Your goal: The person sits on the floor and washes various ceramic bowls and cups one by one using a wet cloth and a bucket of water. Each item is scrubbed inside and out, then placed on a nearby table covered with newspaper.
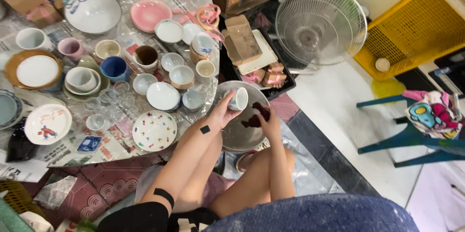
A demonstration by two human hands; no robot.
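Now left hand [219, 115] grips smooth white cup [239, 99].

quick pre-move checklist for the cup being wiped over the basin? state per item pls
1. Left hand grip on the small white cup: ok, fingers wrap it.
2. Right hand holds the dark cloth: ok.
3. Cup over the metal basin: ok, above its rim.
4. Cup inside clean: cannot tell, opening faces away.
5. Free spot on the table of ceramics: not ok near the edge, bowls crowd it.
6. Fan clear of the hands: ok, it stands apart.
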